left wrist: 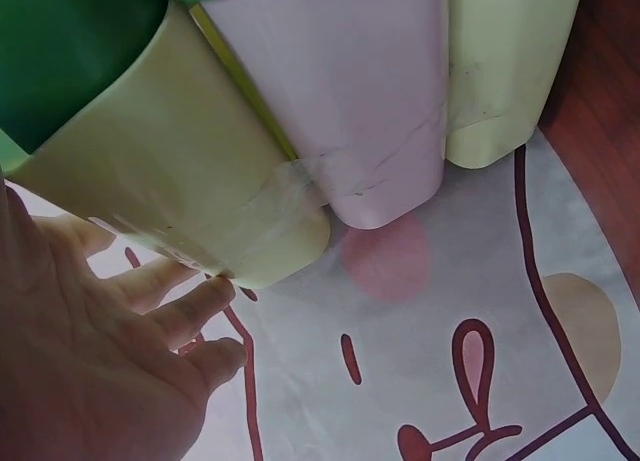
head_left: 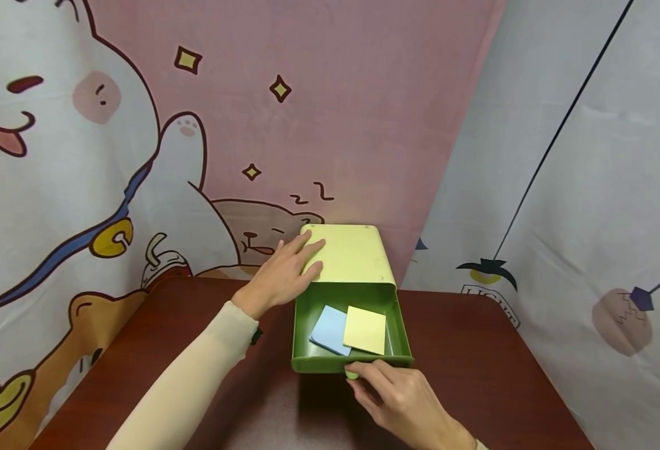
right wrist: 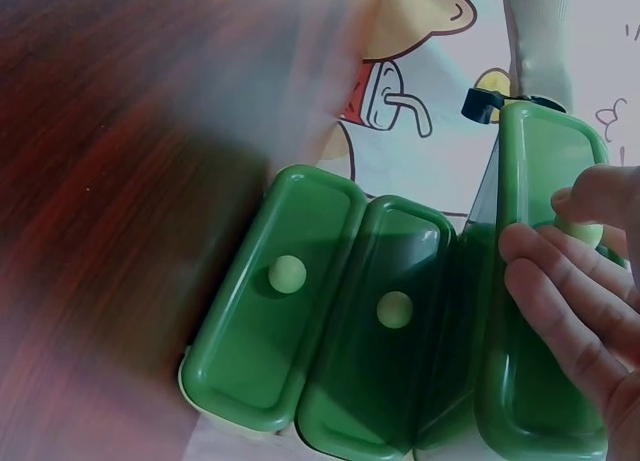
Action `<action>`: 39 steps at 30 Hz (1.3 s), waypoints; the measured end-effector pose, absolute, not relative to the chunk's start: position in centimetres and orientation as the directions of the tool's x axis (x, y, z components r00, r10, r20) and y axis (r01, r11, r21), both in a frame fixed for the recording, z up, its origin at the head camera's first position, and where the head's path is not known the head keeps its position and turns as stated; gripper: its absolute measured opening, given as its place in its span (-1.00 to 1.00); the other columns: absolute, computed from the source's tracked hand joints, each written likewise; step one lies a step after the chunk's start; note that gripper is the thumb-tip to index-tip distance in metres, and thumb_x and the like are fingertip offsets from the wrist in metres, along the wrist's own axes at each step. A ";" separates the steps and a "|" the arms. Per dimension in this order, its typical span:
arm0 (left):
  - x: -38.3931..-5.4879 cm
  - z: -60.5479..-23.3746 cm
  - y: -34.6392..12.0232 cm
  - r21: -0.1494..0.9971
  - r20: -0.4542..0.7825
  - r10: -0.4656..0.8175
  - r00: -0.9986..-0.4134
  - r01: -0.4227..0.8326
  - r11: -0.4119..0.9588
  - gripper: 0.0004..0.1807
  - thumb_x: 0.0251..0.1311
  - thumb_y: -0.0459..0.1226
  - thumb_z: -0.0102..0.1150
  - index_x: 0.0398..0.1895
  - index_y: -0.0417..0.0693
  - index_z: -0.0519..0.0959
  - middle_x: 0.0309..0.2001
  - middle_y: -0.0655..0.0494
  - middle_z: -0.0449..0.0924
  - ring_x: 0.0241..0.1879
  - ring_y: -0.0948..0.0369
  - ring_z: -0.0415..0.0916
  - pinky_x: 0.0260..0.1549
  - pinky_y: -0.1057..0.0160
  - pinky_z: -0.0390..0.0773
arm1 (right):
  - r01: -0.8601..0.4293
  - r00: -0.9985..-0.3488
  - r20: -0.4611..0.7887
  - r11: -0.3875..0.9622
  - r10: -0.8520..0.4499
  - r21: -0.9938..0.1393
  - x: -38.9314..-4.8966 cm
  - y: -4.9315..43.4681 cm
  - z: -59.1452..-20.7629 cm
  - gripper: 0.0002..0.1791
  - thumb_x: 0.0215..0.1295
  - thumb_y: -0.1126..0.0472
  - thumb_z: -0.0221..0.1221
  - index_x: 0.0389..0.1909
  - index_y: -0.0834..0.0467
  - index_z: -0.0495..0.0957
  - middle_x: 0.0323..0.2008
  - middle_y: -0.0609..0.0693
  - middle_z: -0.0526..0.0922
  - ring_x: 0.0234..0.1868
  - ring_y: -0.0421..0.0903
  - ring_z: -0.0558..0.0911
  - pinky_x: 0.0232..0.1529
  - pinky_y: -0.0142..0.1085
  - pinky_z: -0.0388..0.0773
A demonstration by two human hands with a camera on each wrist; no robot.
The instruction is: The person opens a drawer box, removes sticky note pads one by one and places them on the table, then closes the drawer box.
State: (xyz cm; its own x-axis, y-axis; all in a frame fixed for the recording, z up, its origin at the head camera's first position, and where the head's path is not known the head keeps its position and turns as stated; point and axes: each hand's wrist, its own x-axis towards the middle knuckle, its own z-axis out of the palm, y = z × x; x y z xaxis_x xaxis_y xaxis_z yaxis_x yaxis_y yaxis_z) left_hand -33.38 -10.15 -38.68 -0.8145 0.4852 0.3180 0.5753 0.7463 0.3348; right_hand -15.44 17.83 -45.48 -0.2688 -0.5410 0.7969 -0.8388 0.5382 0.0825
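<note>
A small cabinet of stacked drawers with a pale yellow top [head_left: 352,253] stands on the table. Its uppermost green drawer [head_left: 321,365] is pulled out, and inside lie a blue pad of paper notes [head_left: 328,328] and a yellow pad [head_left: 365,331] partly overlapping it. My left hand [head_left: 282,275] rests with extended fingers on the cabinet's top at the left edge. With thumb and fingers, my right hand [head_left: 400,400] pinches the round light green knob [head_left: 352,375] on that drawer's front. The right wrist view shows two lower drawers closed, each with a knob [right wrist: 287,274].
The cabinet sits on a dark reddish-brown table [head_left: 459,356], near its back edge. Behind it hangs a cloth backdrop [head_left: 364,112] with cartoon animals. A dark band [right wrist: 484,105] circles the left wrist.
</note>
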 end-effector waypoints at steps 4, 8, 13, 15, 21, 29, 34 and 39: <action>-33.3 -38.9 -10.2 0.345 0.314 0.483 -0.817 0.572 0.744 -0.25 0.84 0.21 -0.22 0.93 0.22 0.25 0.96 -0.08 0.00 0.92 -0.13 0.08 0.89 -0.42 -0.05 | -0.840 -0.270 0.797 0.537 -0.540 0.079 -15.3 17.8 -45.7 -0.75 0.80 0.07 0.21 0.05 0.06 0.83 -0.27 -0.21 0.81 -0.50 -0.40 0.71 -0.42 -0.62 0.62; -33.3 -39.0 -10.2 0.343 0.313 0.482 -0.818 0.571 0.746 -0.25 0.85 0.21 -0.23 0.93 0.23 0.24 0.96 -0.08 0.00 0.92 -0.13 0.07 0.89 -0.42 -0.05 | -0.843 -0.280 0.792 0.533 -0.543 0.068 -15.3 17.9 -45.8 -0.74 0.80 0.05 0.20 0.07 0.05 0.83 -0.29 -0.21 0.81 -0.52 -0.41 0.69 -0.42 -0.64 0.59; -33.5 -39.1 -10.3 0.338 0.320 0.483 -0.815 0.574 0.746 -0.25 0.85 0.21 -0.25 0.93 0.22 0.23 0.95 -0.10 0.02 0.92 -0.13 0.08 0.89 -0.43 -0.03 | -0.842 -0.269 0.791 0.533 -0.549 0.084 -15.3 18.0 -45.6 -0.74 0.80 0.02 0.23 0.11 0.03 0.84 -0.32 -0.21 0.80 -0.54 -0.40 0.67 -0.45 -0.64 0.55; -33.5 -39.1 -10.3 0.338 0.320 0.483 -0.815 0.575 0.746 -0.25 0.85 0.21 -0.25 0.93 0.21 0.23 0.95 -0.10 0.02 0.92 -0.13 0.08 0.88 -0.44 -0.02 | -0.841 -0.255 0.797 0.532 -0.548 0.097 -15.2 18.0 -45.4 -0.74 0.79 0.02 0.24 0.10 0.04 0.84 -0.32 -0.21 0.80 -0.53 -0.38 0.68 -0.46 -0.62 0.58; -33.3 -39.1 -10.2 0.344 0.312 0.479 -0.821 0.567 0.748 -0.24 0.84 0.22 -0.25 0.93 0.23 0.23 0.96 -0.08 0.00 0.93 -0.12 0.06 0.89 -0.41 -0.04 | -0.840 -0.242 0.808 0.532 -0.537 0.102 -15.1 18.2 -44.7 -0.71 0.80 0.01 0.21 0.07 0.04 0.86 -0.31 -0.22 0.79 -0.48 -0.35 0.74 -0.45 -0.53 0.65; -33.3 -39.1 -10.1 0.340 0.326 0.482 -0.813 0.577 0.743 -0.25 0.85 0.20 -0.24 0.93 0.21 0.24 0.95 -0.11 0.01 0.92 -0.13 0.07 0.88 -0.45 -0.02 | -0.853 -0.194 0.813 0.504 -0.549 0.136 -15.1 18.4 -43.2 -0.72 0.79 0.08 0.22 0.00 0.09 0.87 -0.27 -0.18 0.83 -0.49 -0.36 0.73 -0.43 -0.54 0.66; -33.3 -39.1 -10.1 0.340 0.322 0.483 -0.814 0.576 0.743 -0.25 0.85 0.21 -0.25 0.93 0.22 0.23 0.95 -0.10 0.00 0.92 -0.13 0.07 0.89 -0.43 -0.03 | -0.852 -0.171 0.814 0.499 -0.556 0.161 -15.2 18.5 -42.2 -0.73 0.78 0.09 0.23 -0.03 0.09 0.87 -0.30 -0.19 0.82 -0.51 -0.38 0.70 -0.43 -0.57 0.66; -33.5 -39.1 -10.2 0.331 0.322 0.485 -0.813 0.577 0.747 -0.25 0.85 0.21 -0.26 0.93 0.23 0.23 0.95 -0.10 0.00 0.91 -0.14 0.09 0.88 -0.44 -0.02 | -0.846 -0.186 0.813 0.511 -0.552 0.152 -15.3 18.5 -41.0 -0.72 0.79 0.06 0.22 -0.04 0.06 0.87 -0.34 -0.21 0.77 -0.55 -0.39 0.63 -0.45 -0.60 0.61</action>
State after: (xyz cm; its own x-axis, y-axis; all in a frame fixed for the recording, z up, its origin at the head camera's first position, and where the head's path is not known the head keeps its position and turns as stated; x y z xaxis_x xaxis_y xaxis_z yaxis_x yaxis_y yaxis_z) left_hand -33.47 -10.18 -39.07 -0.8131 0.4851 0.3216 0.5766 0.7469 0.3311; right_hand -15.26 18.53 -41.01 -0.1863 -0.5515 0.8131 -0.8462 0.5107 0.1525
